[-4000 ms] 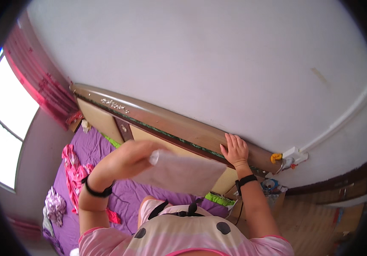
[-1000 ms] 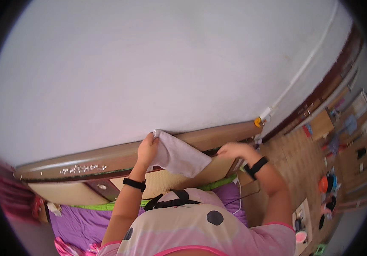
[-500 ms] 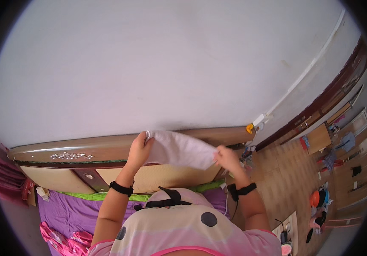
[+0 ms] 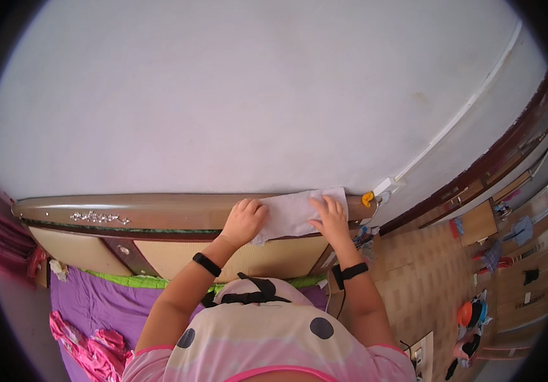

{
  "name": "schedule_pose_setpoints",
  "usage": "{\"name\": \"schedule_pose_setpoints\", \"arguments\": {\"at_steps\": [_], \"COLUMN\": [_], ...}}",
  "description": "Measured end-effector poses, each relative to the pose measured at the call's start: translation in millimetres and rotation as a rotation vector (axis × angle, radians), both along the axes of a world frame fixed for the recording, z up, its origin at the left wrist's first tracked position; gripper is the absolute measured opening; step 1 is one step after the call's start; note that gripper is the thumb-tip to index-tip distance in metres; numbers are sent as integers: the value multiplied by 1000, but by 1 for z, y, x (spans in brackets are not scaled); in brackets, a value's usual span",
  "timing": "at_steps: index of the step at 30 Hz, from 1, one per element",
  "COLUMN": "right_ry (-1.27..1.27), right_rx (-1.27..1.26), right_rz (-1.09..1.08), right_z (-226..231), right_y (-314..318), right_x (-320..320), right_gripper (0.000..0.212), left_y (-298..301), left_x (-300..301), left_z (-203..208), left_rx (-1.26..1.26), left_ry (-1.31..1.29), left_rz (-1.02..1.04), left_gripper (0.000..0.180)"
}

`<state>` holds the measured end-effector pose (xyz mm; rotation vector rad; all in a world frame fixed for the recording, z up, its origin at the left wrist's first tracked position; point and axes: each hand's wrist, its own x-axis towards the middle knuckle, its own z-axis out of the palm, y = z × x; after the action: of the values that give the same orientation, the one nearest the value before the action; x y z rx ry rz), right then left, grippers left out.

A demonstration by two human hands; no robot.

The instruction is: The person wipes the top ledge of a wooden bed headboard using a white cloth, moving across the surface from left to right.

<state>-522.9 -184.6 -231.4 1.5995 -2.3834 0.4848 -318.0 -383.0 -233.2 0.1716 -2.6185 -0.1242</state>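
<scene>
A pale pinkish-white cloth (image 4: 290,213) lies over the top rail of a brown wooden headboard (image 4: 178,212), draped slightly down its front side. My left hand (image 4: 246,221) is at the cloth's left end, fingers bent and close together on its edge; the thumb is mostly hidden. Toward the cloth's right end rests my right hand (image 4: 331,221), its fingers spread and pressing on the fabric. Both wrists wear black bands.
Behind the headboard rises a white wall (image 4: 223,95). A yellow object (image 4: 367,199) hangs at the rail's right end near a white socket strip (image 4: 388,184). Below left, a purple bed sheet (image 4: 115,305) carries pink fabric (image 4: 92,347). Wooden floor (image 4: 414,274) extends right.
The cloth, held stretched in the air between both hands before, now lies on the headboard rail. My left hand moved right and my right hand changed from pinching a corner to spread fingers.
</scene>
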Motion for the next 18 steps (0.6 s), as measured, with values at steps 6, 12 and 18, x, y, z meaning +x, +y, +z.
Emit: {"name": "schedule_pose_setpoints", "arguments": {"at_steps": [6,12,18], "right_ry": [73,84,28], "right_rx": [-58,-96,-123], "right_rz": [-13,140,320], "right_z": [-10,1,-2], "right_y": [-8,-53,-132], "right_x": [12,66,137], "right_gripper": [62,63,63], "left_y": [14,-49,-115], "left_x": [8,63,145], "left_z": [-12,0,4], "left_rx": [-303,-141,-163], "left_ry": [16,7,80], "left_rz": [236,291,506], "left_gripper": [51,39,36]}}
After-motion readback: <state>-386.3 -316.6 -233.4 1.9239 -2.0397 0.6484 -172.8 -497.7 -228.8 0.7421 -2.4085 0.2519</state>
